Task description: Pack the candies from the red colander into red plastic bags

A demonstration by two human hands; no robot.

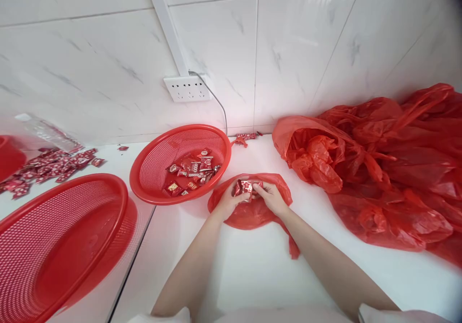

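My left hand [228, 202] and my right hand [271, 197] meet over a red plastic bag [249, 219] that lies open on the white table. Between them are small red-and-white wrapped candies [246, 187]. The fingers of both hands are closed around these packets, the left from its side and the right with its thumb on top. How many packets there are is hard to make out. Just left of the bag stands a red mesh basket [151, 169] with several wrapped sweets [195, 169] in its bottom.
At the left is a larger red basket [83, 188]. Behind it lie a pile of red packets [57, 166] and a clear plastic bottle [50, 133]. A heap of red plastic bags [390, 169] covers the right side. A power socket [187, 89] with a cable is on the tiled wall.
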